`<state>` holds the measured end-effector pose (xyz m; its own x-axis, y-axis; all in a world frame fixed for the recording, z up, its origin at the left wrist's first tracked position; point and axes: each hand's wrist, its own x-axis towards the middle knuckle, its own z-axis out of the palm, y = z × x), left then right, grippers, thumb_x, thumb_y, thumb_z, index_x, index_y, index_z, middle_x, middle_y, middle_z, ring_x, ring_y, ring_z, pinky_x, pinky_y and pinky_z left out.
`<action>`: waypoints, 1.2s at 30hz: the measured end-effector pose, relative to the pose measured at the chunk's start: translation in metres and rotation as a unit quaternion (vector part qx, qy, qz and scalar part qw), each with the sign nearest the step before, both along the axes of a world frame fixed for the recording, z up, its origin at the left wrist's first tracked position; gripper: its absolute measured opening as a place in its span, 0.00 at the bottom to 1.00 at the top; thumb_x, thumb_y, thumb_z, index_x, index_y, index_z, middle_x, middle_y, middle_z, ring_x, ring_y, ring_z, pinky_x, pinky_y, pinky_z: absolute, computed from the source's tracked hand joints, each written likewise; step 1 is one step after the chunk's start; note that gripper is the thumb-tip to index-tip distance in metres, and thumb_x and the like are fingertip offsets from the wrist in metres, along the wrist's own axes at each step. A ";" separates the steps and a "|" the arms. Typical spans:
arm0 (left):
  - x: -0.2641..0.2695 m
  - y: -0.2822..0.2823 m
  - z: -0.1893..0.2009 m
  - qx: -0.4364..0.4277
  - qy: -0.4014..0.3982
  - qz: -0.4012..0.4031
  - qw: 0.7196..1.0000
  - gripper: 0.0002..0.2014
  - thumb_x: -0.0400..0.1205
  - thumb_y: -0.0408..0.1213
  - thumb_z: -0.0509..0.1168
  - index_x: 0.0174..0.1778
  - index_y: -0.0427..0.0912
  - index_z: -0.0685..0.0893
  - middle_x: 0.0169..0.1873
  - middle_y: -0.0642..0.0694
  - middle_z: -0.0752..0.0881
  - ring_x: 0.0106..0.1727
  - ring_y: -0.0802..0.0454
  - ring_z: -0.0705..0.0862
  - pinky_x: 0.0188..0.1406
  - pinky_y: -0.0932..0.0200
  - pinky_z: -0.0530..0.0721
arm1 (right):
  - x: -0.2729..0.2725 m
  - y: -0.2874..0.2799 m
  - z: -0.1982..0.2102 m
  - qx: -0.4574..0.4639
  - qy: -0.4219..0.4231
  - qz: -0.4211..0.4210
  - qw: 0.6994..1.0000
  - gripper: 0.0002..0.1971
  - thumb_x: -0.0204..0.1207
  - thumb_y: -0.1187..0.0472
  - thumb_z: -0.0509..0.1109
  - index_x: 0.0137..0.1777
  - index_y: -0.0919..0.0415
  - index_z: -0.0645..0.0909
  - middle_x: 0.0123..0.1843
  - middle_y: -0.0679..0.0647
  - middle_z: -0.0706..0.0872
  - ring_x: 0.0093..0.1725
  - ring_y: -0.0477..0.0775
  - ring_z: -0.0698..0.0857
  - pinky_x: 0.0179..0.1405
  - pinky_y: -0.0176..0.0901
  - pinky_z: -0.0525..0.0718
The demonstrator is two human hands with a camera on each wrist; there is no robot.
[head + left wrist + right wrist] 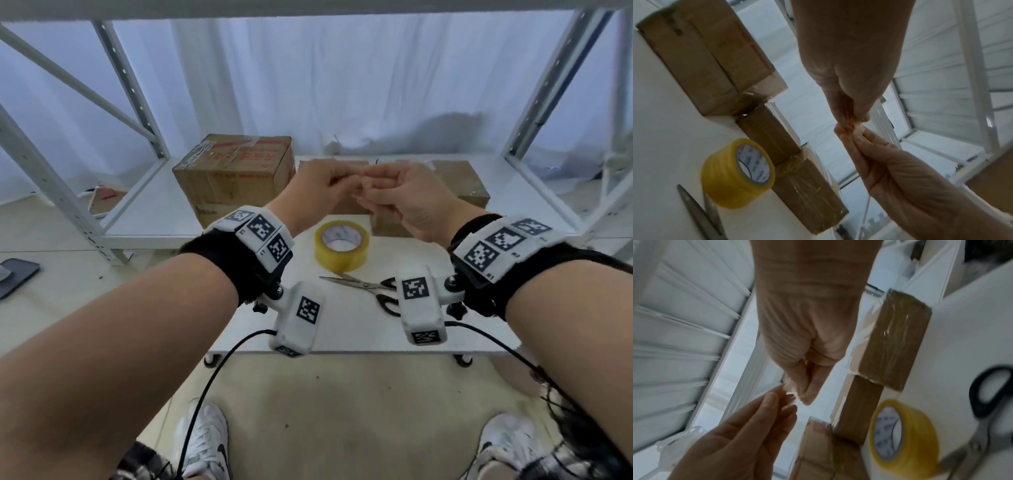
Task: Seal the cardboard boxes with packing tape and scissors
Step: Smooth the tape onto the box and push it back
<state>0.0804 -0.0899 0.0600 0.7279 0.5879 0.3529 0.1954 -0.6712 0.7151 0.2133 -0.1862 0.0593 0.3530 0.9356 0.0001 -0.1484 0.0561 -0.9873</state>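
Both hands are raised above the white table [346, 329], fingertips meeting. My left hand [347, 180] [852, 116] and right hand [364, 192] [804, 395] each pinch a small clear scrap of tape [791, 393], which is hard to make out. Below them a yellow tape roll [342, 245] [735, 175] [906, 438] lies flat on the table. Black-handled scissors [364, 286] [698, 216] [990, 391] lie just nearer, blades slightly apart. Taped small cardboard boxes [460, 181] [807, 194] [894, 340] sit behind the roll, partly hidden by the hands.
A larger cardboard box [236, 174] [711, 55] with red print stands at the back left. White shelf posts [137, 102] rise on both sides, with a white curtain behind. A dark phone [15, 277] lies on the floor at left. Wrist-camera cables hang below my arms.
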 end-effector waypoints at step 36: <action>0.290 -0.168 -0.109 0.178 0.312 -0.193 0.913 0.15 0.85 0.37 0.59 0.66 0.37 0.80 0.62 0.39 0.81 0.63 0.41 0.79 0.57 0.54 0.74 | 0.253 -0.228 -0.120 -0.333 -0.309 -0.318 0.833 0.02 0.72 0.67 0.73 0.39 0.64 0.87 0.42 0.59 0.89 0.44 0.58 0.89 0.56 0.50 0.87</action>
<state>0.3701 -0.2580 -0.0490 0.9813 0.1743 -0.0817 0.1901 -0.9443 0.2687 0.4664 -0.4140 -0.0612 0.9015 0.4255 -0.0790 0.2497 -0.6605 -0.7081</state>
